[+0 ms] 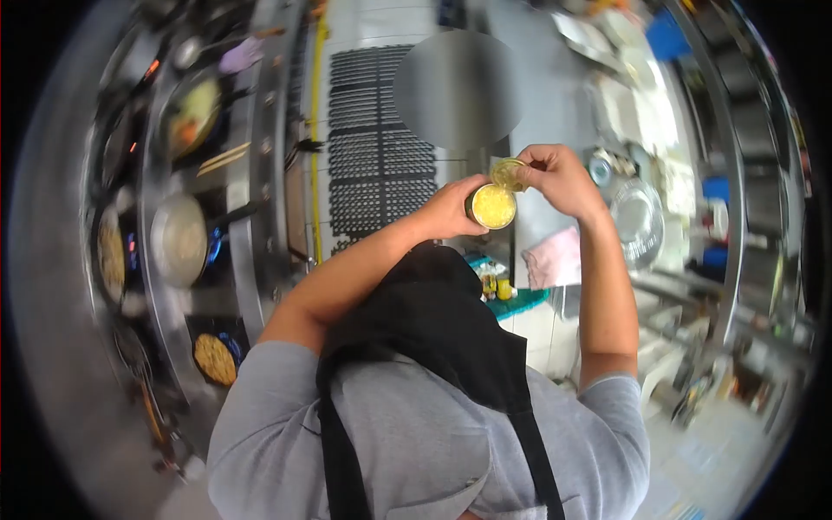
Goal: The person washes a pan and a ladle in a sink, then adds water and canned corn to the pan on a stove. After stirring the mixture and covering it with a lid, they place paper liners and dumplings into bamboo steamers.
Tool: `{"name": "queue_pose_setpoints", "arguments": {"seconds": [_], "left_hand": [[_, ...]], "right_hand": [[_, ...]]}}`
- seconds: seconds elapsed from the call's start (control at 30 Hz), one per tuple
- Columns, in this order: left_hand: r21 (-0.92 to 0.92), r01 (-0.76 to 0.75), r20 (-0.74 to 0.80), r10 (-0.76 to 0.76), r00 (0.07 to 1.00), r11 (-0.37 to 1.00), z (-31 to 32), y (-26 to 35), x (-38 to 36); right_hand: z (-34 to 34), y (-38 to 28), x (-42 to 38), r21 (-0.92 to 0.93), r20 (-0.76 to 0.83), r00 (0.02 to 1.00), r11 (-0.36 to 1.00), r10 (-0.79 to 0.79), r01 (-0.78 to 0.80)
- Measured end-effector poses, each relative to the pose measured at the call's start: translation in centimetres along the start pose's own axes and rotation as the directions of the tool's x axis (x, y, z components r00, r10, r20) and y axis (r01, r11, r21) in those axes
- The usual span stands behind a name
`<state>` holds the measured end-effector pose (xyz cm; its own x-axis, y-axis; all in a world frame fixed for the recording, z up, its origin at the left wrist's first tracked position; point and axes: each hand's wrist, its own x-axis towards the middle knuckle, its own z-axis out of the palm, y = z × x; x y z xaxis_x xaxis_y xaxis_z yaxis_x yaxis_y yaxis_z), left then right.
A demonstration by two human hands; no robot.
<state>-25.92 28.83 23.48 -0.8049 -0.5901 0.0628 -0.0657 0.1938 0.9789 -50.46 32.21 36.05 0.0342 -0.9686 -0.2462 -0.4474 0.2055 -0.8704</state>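
Observation:
My left hand (458, 206) is wrapped round an opened tin can (471, 208), held upright in front of my apron. Yellow food, perhaps corn, (495, 206) fills the can nearly to its rim. Between the thumb and fingers of my right hand (555, 178) is the round metal can lid (506, 173), tilted up at the far side of the can. The lid's edge is right at the rim. Below my right hand a pink cloth (552, 258) lies on the steel counter.
On the left, a stove carries a pale frying pan (180, 240), a pan with food (194, 117) and a browned flat food (215, 359) by blue flames. Clear plastic containers (637, 221) stand on the right counter. A black rubber mat (381, 139) covers the floor ahead.

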Motion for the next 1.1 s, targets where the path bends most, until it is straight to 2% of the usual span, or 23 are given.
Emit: {"name": "queue_pose_setpoints", "arguments": {"seconds": [0.07,0.13,0.17,0.2,0.27,0.33,0.4,0.43,0.5,0.53,0.57,0.6,0.67,0.7,0.77,0.8,0.87,0.9,0.97,1.07,1.1], "left_hand": [[0.034,0.053,-0.129,-0.048,0.991,0.998,-3.6,0.1,-3.7],[0.054,-0.014,-0.312,0.030,0.950,0.998,-7.9,1.0,-8.1],[0.017,0.046,-0.368,-0.036,0.929,0.999,-10.1,3.0,-10.7],[0.008,0.019,-0.487,-0.013,0.873,1.000,-11.9,3.4,-13.5],[-0.049,0.094,-0.662,-0.103,0.743,0.994,-15.3,4.9,-19.3],[0.016,0.226,-0.811,-0.120,0.573,0.974,-19.0,6.6,-25.7],[-0.092,0.220,-0.911,-0.171,0.374,0.971,-22.7,8.9,-31.9],[-0.058,0.253,-0.941,-0.137,0.310,0.966,-24.9,7.5,-35.4],[-0.051,0.492,-0.971,-0.158,0.178,0.869,-28.8,6.3,-41.4],[0.038,0.568,-0.984,-0.069,0.166,0.822,-30.7,5.4,-44.3],[0.021,0.659,-0.986,-0.094,0.139,0.752,-32.7,3.8,-47.2],[0.010,0.802,-0.988,-0.119,0.100,0.598,-34.6,2.3,-49.8],[0.024,0.920,-0.985,-0.150,0.089,0.392,-37.4,0.7,-52.9],[0.030,0.918,-0.984,-0.150,0.097,0.396,-38.5,0.5,-53.4],[-0.025,0.996,-0.948,-0.319,0.004,0.086,-40.4,0.2,-53.7],[-0.027,0.995,-0.946,-0.323,0.004,0.092,-41.0,-0.3,-53.8],[-0.012,1.000,-0.930,-0.368,-0.016,-0.013,-41.9,-1.0,-54.0],[-0.016,1.000,-0.930,-0.367,-0.021,-0.015,-42.6,-1.0,-53.7],[0.028,0.990,-0.909,-0.415,-0.034,-0.142,-43.2,-1.3,-52.8],[0.057,0.972,-0.901,-0.431,-0.048,-0.227,-44.3,-2.3,-51.5],[0.026,0.967,-0.901,-0.426,-0.088,-0.255,-44.8,-2.6,-51.1]], "right_hand": [[2.3,-3.1,5.2,0.063,0.258,0.966,0.998,-0.014,-0.003],[6.1,-7.5,9.4,0.090,0.459,0.886,0.996,-0.066,0.028],[8.9,-10.7,10.4,0.150,0.472,0.869,0.985,-0.150,0.089],[11.9,-13.6,10.9,0.215,0.485,0.844,0.967,-0.230,0.140],[16.5,-17.1,13.0,0.306,0.507,0.798,0.934,-0.325,0.185],[21.7,-19.6,14.0,0.423,0.500,0.790,0.896,-0.355,0.135],[26.6,-21.0,13.9,0.337,0.504,0.785,0.919,-0.360,0.205],[28.6,-20.7,14.1,0.268,0.533,0.768,0.932,-0.354,0.243],[31.2,-19.3,14.5,0.188,0.620,0.734,0.961,-0.276,0.203],[32.5,-18.5,14.7,0.148,0.656,0.719,0.973,-0.232,0.179],[33.6,-17.0,15.3,0.131,0.677,0.693,0.967,-0.248,0.218],[34.4,-15.6,15.8,0.115,0.697,0.668,0.960,-0.260,0.254],[34.8,-14.3,16.2,0.055,0.672,0.694,0.953,-0.257,0.299],[34.8,-14.0,16.4,0.029,0.655,0.733,0.975,-0.184,0.219],[34.4,-13.8,16.8,0.015,0.613,0.785,0.995,-0.087,0.099],[34.1,-14.1,17.2,0.007,0.613,0.786,0.995,-0.082,0.099],[33.2,-14.9,18.2,0.004,0.575,0.818,1.000,-0.002,0.000],[32.8,-15.4,19.0,-0.002,0.558,0.830,1.000,-0.011,0.014],[32.1,-15.3,22.1,0.017,0.535,0.844,0.999,-0.046,0.043],[31.2,-15.3,28.5,0.042,0.498,0.862,0.996,-0.091,0.081],[31.1,-15.0,31.9,0.050,0.473,0.872,0.992,-0.125,0.115]]}}
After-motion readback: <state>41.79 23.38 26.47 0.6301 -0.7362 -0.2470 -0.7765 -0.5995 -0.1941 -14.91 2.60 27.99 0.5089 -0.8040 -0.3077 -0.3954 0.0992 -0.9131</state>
